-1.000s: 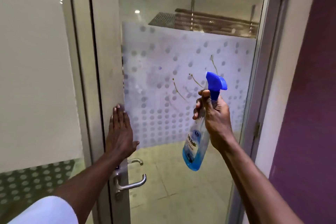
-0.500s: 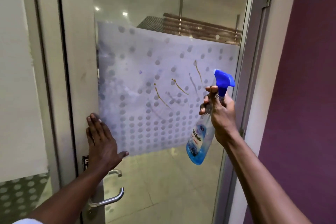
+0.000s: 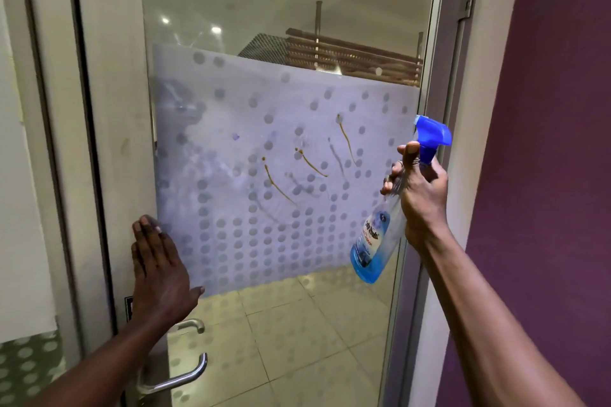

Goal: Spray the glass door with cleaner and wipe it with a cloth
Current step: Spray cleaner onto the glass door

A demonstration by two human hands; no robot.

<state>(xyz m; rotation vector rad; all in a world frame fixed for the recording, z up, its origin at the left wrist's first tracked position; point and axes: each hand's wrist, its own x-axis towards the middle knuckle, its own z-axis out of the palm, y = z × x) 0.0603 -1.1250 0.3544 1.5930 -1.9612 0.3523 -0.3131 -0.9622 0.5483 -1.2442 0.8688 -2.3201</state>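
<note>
The glass door [image 3: 264, 26] fills the middle of the view, with a frosted dotted band [image 3: 231, 208] across it. Brown streaks [image 3: 276, 183] run down the frosted band. My left hand [image 3: 158, 271] presses flat, fingers straight, on the door's left edge above the handle. My right hand [image 3: 418, 195] grips the neck of a clear spray bottle [image 3: 375, 248] with blue liquid and a blue trigger head, held up near the door's right edge with the nozzle toward the glass. No cloth is in view.
A metal lever handle [image 3: 178, 380] sits below my left hand. The grey door frame [image 3: 439, 76] runs down the right side, with a purple wall [image 3: 545, 142] beyond it. A fixed glass panel [image 3: 20, 175] stands at the left.
The view has shifted left to right across the door. My right hand with the bottle stays raised near the door's right edge. My left hand keeps pressing on the door's left edge.
</note>
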